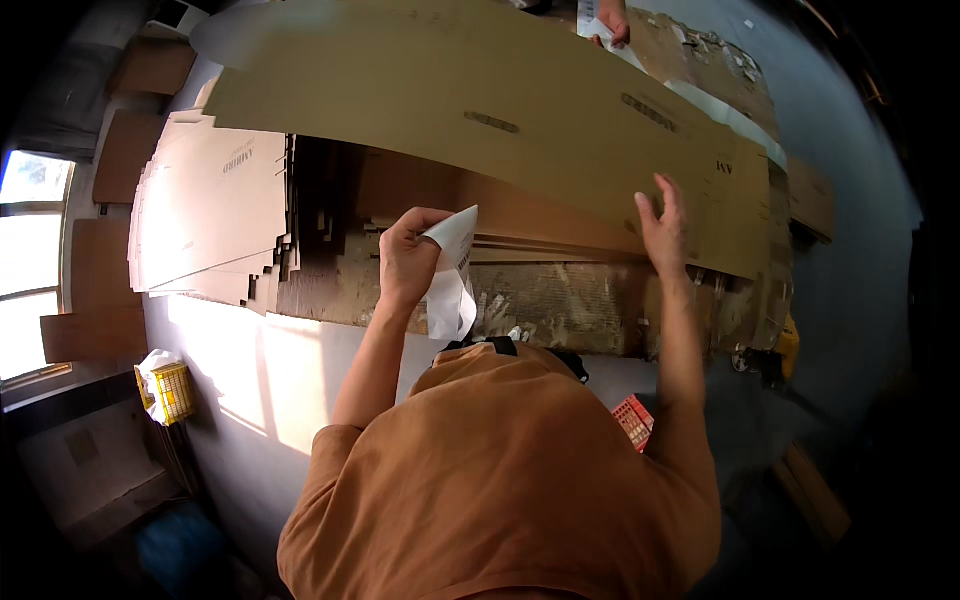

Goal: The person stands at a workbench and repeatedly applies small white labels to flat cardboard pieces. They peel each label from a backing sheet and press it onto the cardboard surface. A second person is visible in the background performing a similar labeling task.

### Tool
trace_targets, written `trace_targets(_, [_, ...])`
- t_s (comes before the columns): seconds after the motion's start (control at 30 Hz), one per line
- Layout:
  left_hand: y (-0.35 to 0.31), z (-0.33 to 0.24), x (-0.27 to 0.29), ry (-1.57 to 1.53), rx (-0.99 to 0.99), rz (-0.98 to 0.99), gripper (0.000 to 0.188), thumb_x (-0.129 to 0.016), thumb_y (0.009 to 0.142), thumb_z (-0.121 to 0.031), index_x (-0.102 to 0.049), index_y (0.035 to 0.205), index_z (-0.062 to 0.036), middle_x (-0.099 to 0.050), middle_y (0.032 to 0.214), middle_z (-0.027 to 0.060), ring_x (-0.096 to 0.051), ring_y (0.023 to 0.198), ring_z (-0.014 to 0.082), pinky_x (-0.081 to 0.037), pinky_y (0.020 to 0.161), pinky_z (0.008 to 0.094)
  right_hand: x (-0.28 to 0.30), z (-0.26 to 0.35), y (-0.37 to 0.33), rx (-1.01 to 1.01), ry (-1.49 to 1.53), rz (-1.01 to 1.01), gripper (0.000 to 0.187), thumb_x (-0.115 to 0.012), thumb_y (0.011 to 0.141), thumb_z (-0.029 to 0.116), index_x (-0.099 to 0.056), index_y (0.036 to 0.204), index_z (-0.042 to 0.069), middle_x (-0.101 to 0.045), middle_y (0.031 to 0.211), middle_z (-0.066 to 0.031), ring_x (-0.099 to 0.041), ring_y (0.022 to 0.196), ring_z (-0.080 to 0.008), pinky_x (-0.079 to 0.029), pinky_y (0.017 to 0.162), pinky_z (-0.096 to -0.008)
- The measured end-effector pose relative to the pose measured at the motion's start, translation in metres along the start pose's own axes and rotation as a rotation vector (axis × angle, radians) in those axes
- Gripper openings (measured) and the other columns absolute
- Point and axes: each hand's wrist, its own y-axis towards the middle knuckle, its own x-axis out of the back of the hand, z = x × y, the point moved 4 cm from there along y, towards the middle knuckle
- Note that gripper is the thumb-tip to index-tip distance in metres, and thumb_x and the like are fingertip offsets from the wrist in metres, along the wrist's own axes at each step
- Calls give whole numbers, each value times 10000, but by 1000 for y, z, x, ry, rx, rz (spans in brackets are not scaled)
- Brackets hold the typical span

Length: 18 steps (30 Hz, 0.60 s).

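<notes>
My left hand (408, 258) is closed on a white printed sheet of paper (450, 262), which hangs down and curls at its lower end. My right hand (664, 228) has its fingers apart and holds nothing. It is in front of the right part of a long flat cardboard sheet (420, 85); whether it touches the sheet I cannot tell. The cardboard slants across the worktable (570, 310) and bears dark print. Under its near edge, more brown cardboard (450, 195) shows in shadow.
A stack of flat cardboard pieces (215, 200) lies at the left. Across the table, another person's hand (614, 22) holds white paper (592, 20). A yellow basket (178, 390) stands on the left, and a red basket (633, 422) shows beside my right arm.
</notes>
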Motion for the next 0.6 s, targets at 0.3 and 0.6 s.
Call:
trace_targets(0.3, [-9,-19,47,132,-109,-6,256,-537,732,99,-664,910,-34,-657,811,72,-620,734,141,-491,651,263,-108,206,-39,-67,1013,811,490,-653,842,9,-477,1297,57,-599,1078,-69,-562,997,-120,-478,857,-259])
trace_targets(0.6, [-24,-54,125,236,-480,-291,268,-655,680,63,-677,933,-20,-662,822,82,-647,804,205,-522,697,283,-118,307,-21,101,1091,826,382,-636,853,1,-530,1217,44,-604,840,-36,-585,778,-80,-505,712,-238])
